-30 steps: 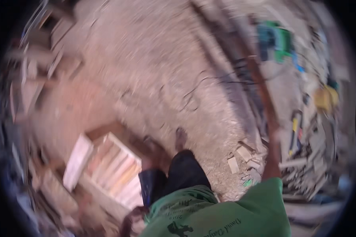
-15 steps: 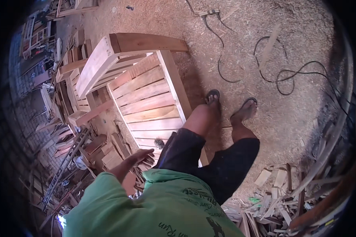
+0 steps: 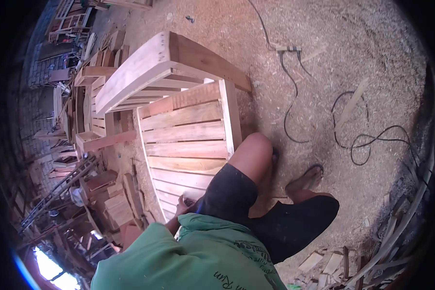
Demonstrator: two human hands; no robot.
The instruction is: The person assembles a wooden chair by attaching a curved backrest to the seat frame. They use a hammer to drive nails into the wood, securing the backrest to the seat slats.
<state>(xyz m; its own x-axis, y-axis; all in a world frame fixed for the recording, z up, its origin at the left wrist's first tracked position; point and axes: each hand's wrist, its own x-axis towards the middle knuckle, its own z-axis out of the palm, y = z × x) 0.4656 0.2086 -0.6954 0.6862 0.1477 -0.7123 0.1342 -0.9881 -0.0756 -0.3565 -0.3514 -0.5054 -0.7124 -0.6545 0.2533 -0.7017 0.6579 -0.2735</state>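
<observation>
I look down at my green shirt and black shorts. A slatted pale wooden seat frame (image 3: 188, 135) lies on the sawdust floor in front of me, with a thick curved rail (image 3: 140, 67) along its far end. My left hand (image 3: 182, 205) is low by my left thigh, at the near edge of the slats, and is partly hidden by the leg. Its fingers are too hidden to tell their state. My left knee is raised beside the frame's right rail. My right hand is out of the picture.
Black cables (image 3: 367, 140) and a plug block (image 3: 287, 48) trail over the sawdust to the right. Stacked wood offcuts (image 3: 116, 198) and furniture parts crowd the left. More scraps (image 3: 324, 263) lie at the lower right. My sandalled right foot (image 3: 304, 179) stands on the floor.
The view swung from a blurred look at the floor onto the slatted frame. I have stepped closer, my left knee has come up, and my left hand has drawn in toward the frame's near edge.
</observation>
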